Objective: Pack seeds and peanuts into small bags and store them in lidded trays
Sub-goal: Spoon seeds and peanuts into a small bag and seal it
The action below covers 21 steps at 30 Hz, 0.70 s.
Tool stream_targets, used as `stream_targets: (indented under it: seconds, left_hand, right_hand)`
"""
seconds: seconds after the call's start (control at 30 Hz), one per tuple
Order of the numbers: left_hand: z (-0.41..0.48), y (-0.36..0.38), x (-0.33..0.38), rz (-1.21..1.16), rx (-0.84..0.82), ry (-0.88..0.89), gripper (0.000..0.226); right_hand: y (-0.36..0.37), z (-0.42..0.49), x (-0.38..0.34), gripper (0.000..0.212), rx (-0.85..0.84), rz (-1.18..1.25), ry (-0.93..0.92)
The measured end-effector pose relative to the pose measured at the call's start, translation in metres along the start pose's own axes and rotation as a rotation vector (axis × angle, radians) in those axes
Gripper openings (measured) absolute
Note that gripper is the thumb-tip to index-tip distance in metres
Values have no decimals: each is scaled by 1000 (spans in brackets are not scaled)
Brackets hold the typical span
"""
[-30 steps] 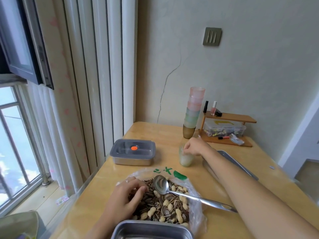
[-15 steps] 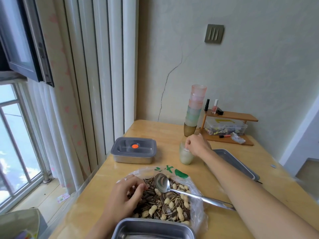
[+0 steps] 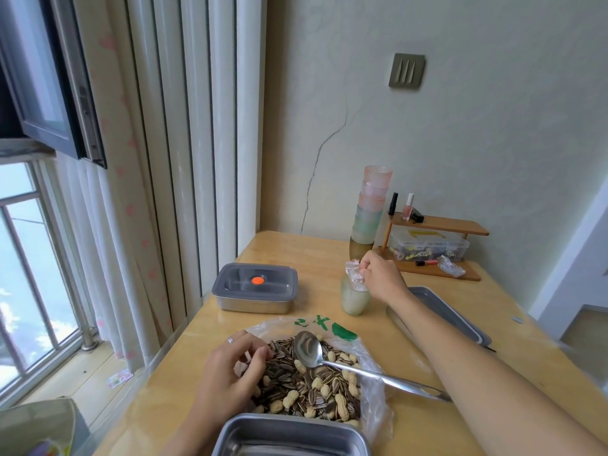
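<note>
Plastic bag [image 3: 342, 334] of seeds and peanuts: one, serving as the reference point.
Steel trays: three. A lidded one [image 3: 253, 292] is sitting beyond the bag to its left, an open one [image 3: 289, 436] is sitting just nearer than it, and a third [image 3: 444, 307] is lying to its right.
Spoon [image 3: 371, 373]: one, lying across the bag.
Frosted cup [image 3: 353, 299]: one, standing just beyond the bag.
Small clear bag [image 3: 353, 274]: one, sticking up from that cup.
Tumbler stack [image 3: 371, 212]: one, standing farther beyond; its tumblers are blending together too much to count.
Wooden shelf [image 3: 437, 222]: one, standing beyond and to the right.
</note>
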State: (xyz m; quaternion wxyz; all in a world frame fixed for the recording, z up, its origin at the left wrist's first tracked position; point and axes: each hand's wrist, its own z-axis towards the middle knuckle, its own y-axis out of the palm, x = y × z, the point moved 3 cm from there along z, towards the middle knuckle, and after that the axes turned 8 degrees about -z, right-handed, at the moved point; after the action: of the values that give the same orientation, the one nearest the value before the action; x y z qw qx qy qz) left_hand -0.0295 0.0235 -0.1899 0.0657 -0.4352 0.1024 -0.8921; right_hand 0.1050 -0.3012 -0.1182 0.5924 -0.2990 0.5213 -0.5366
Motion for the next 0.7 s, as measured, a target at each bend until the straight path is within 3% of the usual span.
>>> stream_targets:
  seconds: [0.27, 0.4, 0.47, 0.57, 0.6, 0.7]
  left_hand:
    - [16, -11, 14, 74, 101, 85, 18]
    - [34, -6, 32, 55, 19, -29, 19]
    - [43, 7, 36, 22, -124, -168, 28]
    - [50, 26, 34, -37, -273, -318, 62]
    - [52, 32, 32, -94, -290, -365, 61]
    - [52, 39, 26, -350, -209, -495, 28]
  right_hand:
    - [-8, -19, 1, 21, 134, 168, -15]
    - [-29, -66, -28, 16, 327, 279, -68]
    - [-26, -99, -52, 15, 196, 446, -123]
    - [-4, -146, -76, 16, -116, 806, -134]
    - [3, -156, -79, 17, -161, 876, -127]
    - [15, -170, -78, 17, -251, 999, -71]
